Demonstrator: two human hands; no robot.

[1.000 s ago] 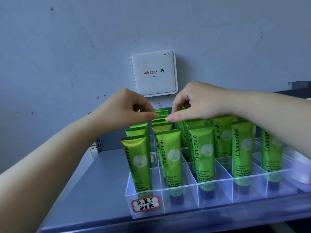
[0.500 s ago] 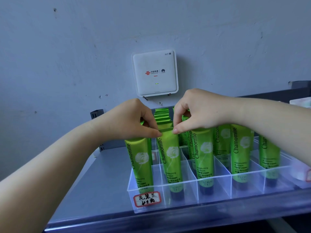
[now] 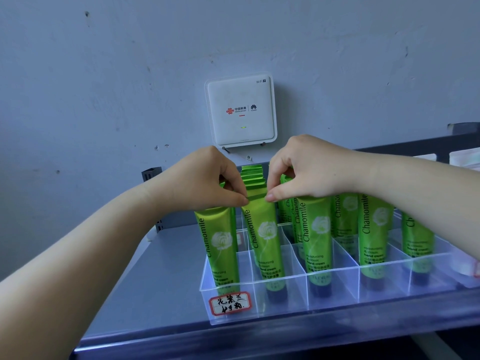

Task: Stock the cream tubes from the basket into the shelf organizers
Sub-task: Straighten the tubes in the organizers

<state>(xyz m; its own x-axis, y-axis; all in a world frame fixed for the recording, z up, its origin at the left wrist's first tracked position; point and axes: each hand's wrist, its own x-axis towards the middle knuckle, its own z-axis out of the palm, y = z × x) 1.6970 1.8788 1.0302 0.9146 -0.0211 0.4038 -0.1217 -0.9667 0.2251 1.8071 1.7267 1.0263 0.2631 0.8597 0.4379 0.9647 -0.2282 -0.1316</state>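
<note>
A clear plastic organizer with several lanes stands on the grey shelf. Green Chamomile cream tubes stand upright in its lanes, cap down. My left hand and my right hand both pinch the crimped top edge of the front tube in the second lane, one at each corner. To its left stands the front tube of the first lane. More tubes line up behind, partly hidden by my hands. The basket is out of view.
A white router box hangs on the wall behind the shelf. A red-bordered handwritten label is stuck on the organizer's front left. Another clear container sits at the right edge. Bare shelf lies left of the organizer.
Both hands have come down and toward me from the rear tube tops to the front tube of the second lane, and now pinch its top edge.
</note>
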